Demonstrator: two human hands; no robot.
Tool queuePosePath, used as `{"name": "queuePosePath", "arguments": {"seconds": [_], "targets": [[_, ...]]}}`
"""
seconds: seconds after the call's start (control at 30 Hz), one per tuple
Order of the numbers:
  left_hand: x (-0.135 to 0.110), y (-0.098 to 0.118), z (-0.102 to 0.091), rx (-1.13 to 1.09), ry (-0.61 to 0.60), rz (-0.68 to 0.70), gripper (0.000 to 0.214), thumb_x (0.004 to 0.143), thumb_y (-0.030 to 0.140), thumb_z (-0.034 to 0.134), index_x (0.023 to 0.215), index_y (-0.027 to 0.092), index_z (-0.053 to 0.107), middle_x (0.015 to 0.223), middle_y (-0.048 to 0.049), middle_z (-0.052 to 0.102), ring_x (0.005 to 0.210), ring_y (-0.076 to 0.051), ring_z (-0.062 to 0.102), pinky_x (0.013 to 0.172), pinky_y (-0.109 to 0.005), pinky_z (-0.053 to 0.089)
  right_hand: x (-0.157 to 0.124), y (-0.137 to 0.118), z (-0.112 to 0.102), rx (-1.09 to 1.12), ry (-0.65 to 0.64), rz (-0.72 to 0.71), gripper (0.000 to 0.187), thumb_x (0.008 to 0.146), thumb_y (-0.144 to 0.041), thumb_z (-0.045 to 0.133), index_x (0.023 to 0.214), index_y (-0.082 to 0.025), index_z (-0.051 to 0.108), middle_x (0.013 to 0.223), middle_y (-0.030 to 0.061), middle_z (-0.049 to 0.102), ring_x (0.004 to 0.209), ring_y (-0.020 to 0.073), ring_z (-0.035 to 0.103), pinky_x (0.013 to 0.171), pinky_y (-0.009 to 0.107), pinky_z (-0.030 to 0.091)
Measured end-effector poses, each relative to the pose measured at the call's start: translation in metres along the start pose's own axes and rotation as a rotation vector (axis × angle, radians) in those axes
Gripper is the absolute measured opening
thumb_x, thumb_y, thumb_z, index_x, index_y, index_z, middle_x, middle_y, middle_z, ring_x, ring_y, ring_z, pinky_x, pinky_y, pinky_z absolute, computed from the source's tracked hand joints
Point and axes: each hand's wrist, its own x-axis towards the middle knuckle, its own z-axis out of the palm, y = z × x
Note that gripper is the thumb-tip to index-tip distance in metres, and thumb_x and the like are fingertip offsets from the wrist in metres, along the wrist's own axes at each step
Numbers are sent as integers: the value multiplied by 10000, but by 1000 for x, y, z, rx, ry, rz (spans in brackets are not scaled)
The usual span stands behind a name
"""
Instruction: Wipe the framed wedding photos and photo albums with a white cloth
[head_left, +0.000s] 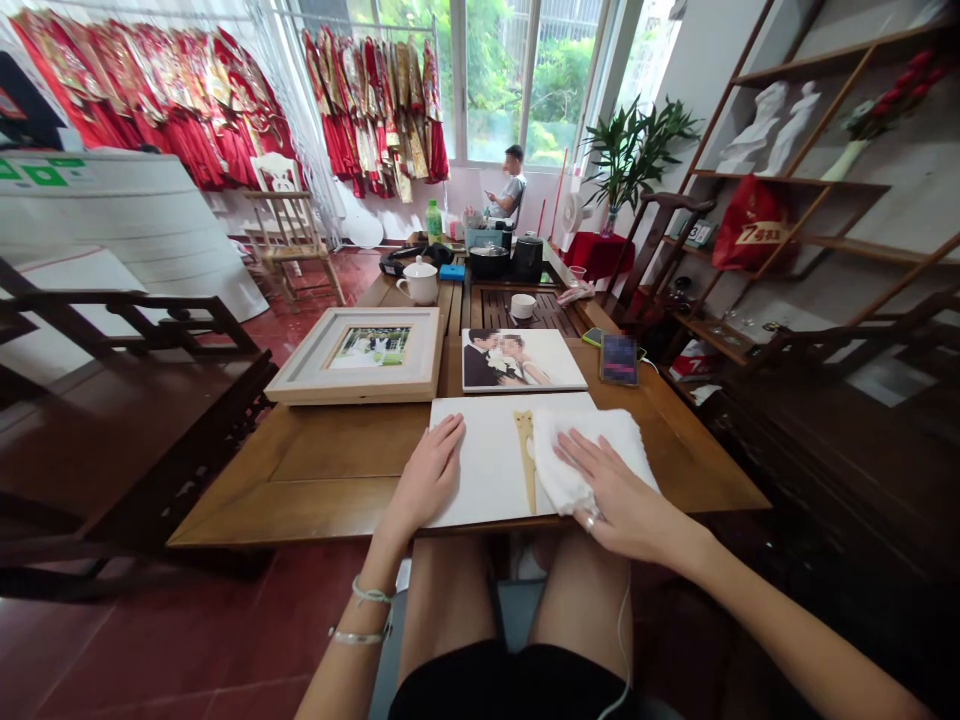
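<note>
A white photo panel point(491, 455) lies flat at the near edge of the wooden table point(330, 470). My left hand point(427, 475) rests on the panel's left edge, fingers stretched flat. My right hand point(619, 490) presses flat on a white cloth point(592, 450) that covers the panel's right part. A second photo print point(521, 360) of a couple lies just beyond, and a framed photo point(360, 352) sits to its left.
A phone point(619, 358) lies right of the print. Farther back stand a white teapot point(420, 280), a cup point(523, 306), a dark pot point(489, 260) and a green bottle point(433, 220). A person point(510, 185) sits by the window. Wooden chairs flank the table; shelves point(810, 180) stand right.
</note>
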Motion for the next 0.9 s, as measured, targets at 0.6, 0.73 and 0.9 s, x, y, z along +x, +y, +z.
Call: {"name": "queuePosePath", "arguments": {"seconds": [0.6, 0.73, 0.9], "targets": [[0, -4, 0, -21, 8, 23, 446, 946, 220, 329, 1361, 200, 491, 1473, -92, 444, 1402, -218, 350, 1178, -497, 248, 66, 58, 2, 164, 90, -15, 614, 850, -323, 536, 1437, -243, 373, 1558, 79, 261, 1457, 251, 91, 1154, 570, -65], [-1, -5, 1, -27, 21, 26, 447, 945, 219, 335, 1365, 208, 486, 1473, -89, 444, 1401, -215, 352, 1180, -498, 243, 38, 40, 2, 255, 66, -75, 607, 882, -348, 496, 1463, -283, 329, 1556, 23, 275, 1456, 232, 112, 1180, 532, -32], [0, -4, 1, -18, 8, 18, 452, 946, 217, 319, 1367, 193, 482, 1485, -98, 425, 1407, -224, 339, 1180, -513, 231, 0, 14, 2, 248, -14, -179, 600, 825, -309, 551, 1410, -288, 420, 1572, -5, 214, 1458, 256, 78, 1179, 530, -40]]}}
